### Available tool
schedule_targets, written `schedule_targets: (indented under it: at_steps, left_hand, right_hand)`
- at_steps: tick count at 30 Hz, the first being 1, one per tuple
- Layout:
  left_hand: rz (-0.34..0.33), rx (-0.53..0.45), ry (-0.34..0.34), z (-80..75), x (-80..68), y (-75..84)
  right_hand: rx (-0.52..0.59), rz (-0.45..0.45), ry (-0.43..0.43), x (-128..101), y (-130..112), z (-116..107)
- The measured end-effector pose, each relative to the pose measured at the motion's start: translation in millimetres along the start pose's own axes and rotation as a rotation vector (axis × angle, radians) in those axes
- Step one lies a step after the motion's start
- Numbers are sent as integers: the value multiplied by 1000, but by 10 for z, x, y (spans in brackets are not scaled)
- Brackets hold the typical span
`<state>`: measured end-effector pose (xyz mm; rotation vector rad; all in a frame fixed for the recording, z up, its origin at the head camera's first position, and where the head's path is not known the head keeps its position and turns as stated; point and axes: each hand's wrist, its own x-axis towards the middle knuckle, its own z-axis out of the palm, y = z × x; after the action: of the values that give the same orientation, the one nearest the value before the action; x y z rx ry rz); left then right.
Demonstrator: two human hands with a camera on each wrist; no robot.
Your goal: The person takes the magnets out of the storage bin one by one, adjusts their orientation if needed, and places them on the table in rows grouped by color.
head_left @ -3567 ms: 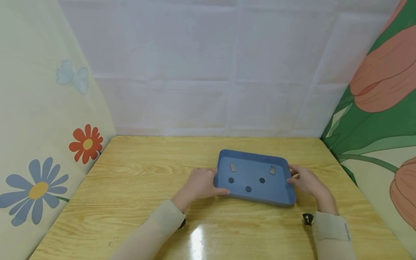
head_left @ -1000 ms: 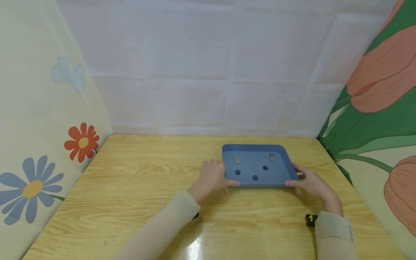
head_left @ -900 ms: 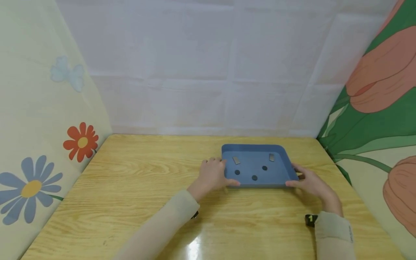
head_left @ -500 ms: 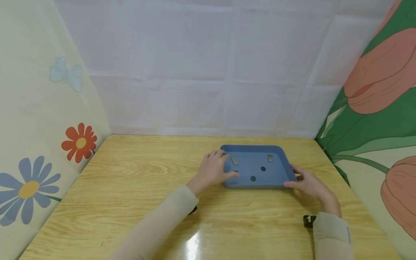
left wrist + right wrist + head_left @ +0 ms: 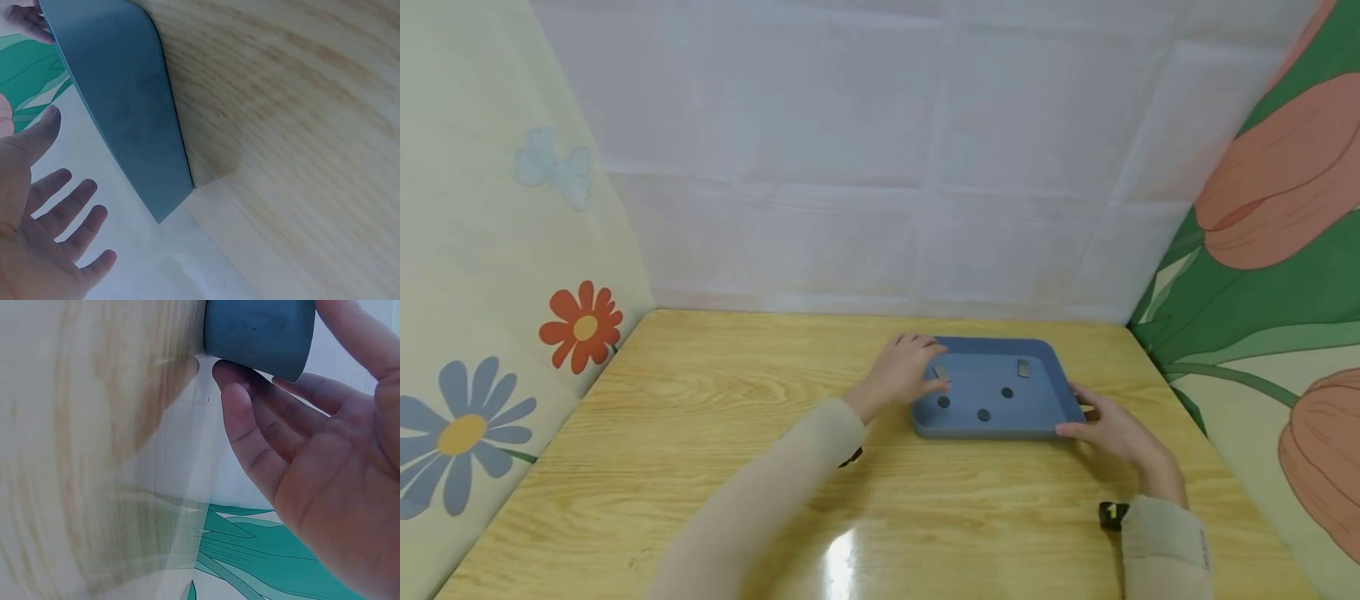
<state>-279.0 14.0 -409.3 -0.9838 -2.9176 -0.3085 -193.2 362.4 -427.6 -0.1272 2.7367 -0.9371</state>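
Observation:
A shallow blue tray stands on the wooden table, right of the middle. Inside lie three dark round discs and two small grey rectangular pieces, one partly behind left fingers. My left hand hovers at the tray's left end, fingers spread; the left wrist view shows it apart from the tray wall. At the opposite end, my right hand grips the tray, its thumb at the near corner. In the right wrist view, fingers curl by the tray's end wall.
The wooden tabletop extends left and in front of the tray. A white cloth hangs behind the table. Flower-printed panels stand on the left and right. A black wrist band shows at the right cuff.
The tray was turned straight and pushed slightly away by both hands. My left hand then let go and rose over its left end. The right hand has stayed on the tray.

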Motion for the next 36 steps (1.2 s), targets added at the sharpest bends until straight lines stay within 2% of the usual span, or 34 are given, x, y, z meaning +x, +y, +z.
schedule_targets:
  at_steps: [9, 17, 23, 29, 36]
  left_hand:
    - [35, -35, -91, 25, 172, -88]
    - [64, -58, -92, 125, 271, -156]
    - [66, -29, -109, 213, 359, -144]
    - [45, 0, -126, 310, 457, -132]
    - [-11, 0, -145, 376, 502, -134]
  right_hand:
    - [11, 15, -11, 6, -3, 13]
    - [14, 2, -9, -2, -7, 9]
    - [13, 8, -7, 3, -8, 14]
    - [24, -4, -5, 9, 4, 28]
    - [23, -6, -6, 10, -8, 19]
